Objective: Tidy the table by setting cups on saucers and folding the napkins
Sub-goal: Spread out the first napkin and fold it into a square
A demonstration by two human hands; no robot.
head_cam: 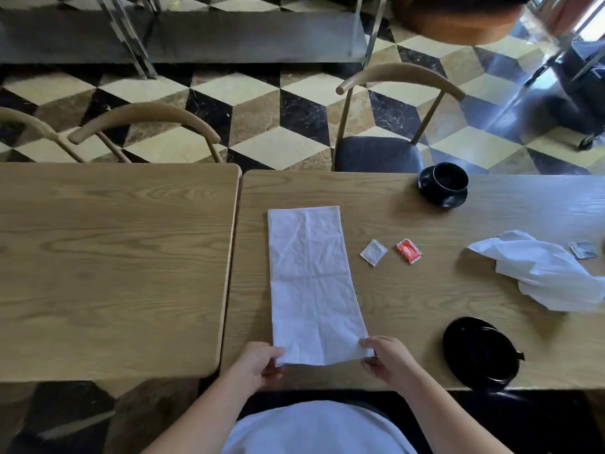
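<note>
Wooden table (425, 290), napkin's (311, 283) near corners between both hands (322, 358).

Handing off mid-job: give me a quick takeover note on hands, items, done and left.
Left hand pinches the near left corner of the long white napkin; right hand pinches its near right corner.
The napkin lies flat as a long strip, so its folding is unfinished.
Far cup sits on its saucer; the near black cup and saucer also look stacked.
Left: finish this fold, then fold the crumpled napkin at right.
</note>
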